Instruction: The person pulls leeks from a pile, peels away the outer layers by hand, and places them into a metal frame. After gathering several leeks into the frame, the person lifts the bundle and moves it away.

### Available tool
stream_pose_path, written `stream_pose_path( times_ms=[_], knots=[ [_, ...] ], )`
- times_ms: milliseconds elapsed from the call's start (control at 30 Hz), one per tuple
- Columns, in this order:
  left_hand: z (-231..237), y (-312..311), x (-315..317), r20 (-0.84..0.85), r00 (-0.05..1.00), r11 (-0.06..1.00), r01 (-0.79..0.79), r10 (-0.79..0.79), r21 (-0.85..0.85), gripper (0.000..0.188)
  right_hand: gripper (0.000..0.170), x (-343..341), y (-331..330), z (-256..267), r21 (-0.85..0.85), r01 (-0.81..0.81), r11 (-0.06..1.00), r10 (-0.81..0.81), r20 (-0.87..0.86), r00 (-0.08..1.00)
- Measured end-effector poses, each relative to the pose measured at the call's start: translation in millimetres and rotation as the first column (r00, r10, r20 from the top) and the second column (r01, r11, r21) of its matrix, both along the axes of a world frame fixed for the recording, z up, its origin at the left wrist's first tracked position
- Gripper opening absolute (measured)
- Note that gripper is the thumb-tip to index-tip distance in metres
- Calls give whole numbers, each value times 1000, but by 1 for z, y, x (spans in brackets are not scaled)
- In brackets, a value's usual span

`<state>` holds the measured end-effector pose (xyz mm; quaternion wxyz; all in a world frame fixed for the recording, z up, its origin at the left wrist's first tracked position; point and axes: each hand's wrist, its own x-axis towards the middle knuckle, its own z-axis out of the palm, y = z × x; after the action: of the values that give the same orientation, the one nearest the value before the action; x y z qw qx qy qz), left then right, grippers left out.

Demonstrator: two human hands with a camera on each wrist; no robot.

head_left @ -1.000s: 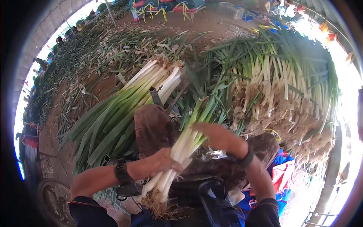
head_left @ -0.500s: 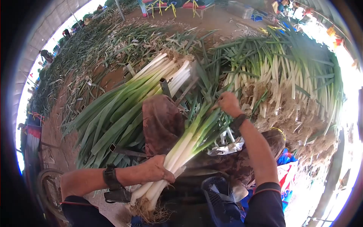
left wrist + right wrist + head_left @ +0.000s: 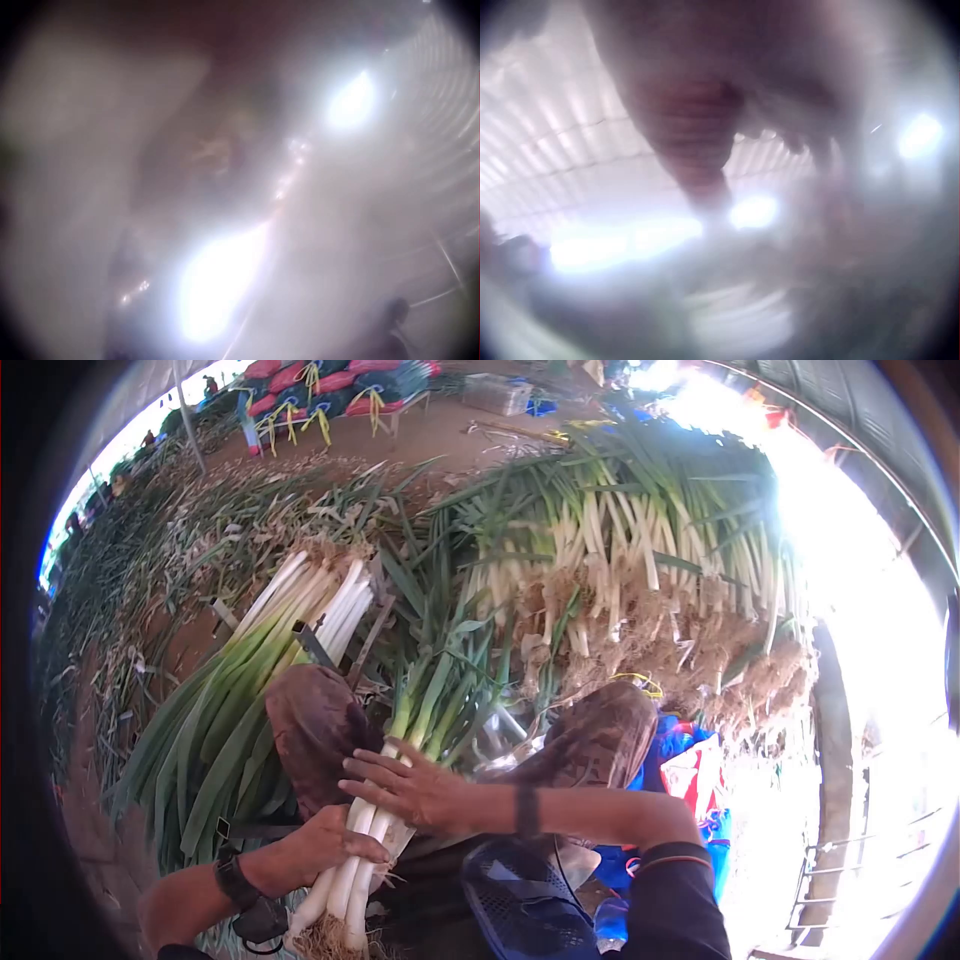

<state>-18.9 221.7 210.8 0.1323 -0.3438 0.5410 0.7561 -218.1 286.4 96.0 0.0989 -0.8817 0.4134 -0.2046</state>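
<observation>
In the head view a small bunch of long green onions [image 3: 368, 830] slants over the person's lap, its roots at the near end and its leaves pointing away. The left hand [image 3: 325, 842] grips the white stalks a little above the roots. The right hand [image 3: 410, 792] lies across the stalks higher up, its fingers extended and spread over them. A bigger pile of trimmed green onions [image 3: 240, 690] rests on a metal frame [image 3: 315, 645] to the left of the knee. Both wrist views are hazy; the right wrist view shows part of the right hand [image 3: 697, 120] against the roof.
A large heap of green onions with earthy roots [image 3: 640, 550] lies ahead on the right. Loose leaves [image 3: 180, 560] litter the ground at left. Red and dark bundles tied with yellow ribbon [image 3: 330, 390] stand at the back. A blue-and-red bag [image 3: 695, 780] sits by the right knee.
The right hand moved up to the leaves, then came back down to the white stalks beside the left hand, its fingers now spread. The left hand keeps its grip. The head view has turned right.
</observation>
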Motion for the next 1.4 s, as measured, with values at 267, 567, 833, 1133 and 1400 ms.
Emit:
stream_pose_path(
  times_ms=[267, 567, 833, 1133, 1400],
  knots=[
    [-6, -2, 24, -295, 752, 616, 183, -590, -766, 26, 65, 39, 14, -3, -383, 206, 900, -63, 353, 933],
    [56, -43, 7, -278, 922, 961, -277, 271, 18, 47, 71, -7, -26, 75, -164, 371, 914, -184, 648, 739],
    [37, -76, -106, -683, 630, 638, -362, -371, -680, 100, 45, -76, -14, 197, 318, 169, 933, -358, 867, 347],
    [-20, -19, -174, -747, 663, 849, -367, -48, -380, 45, 76, -101, -12, 154, 325, 438, 838, -497, 787, 367],
    [-46, -33, -199, -724, 689, 789, -460, 29, -407, 58, 101, -105, 3, 235, -601, 737, 309, -899, 67, 432]
  ],
)
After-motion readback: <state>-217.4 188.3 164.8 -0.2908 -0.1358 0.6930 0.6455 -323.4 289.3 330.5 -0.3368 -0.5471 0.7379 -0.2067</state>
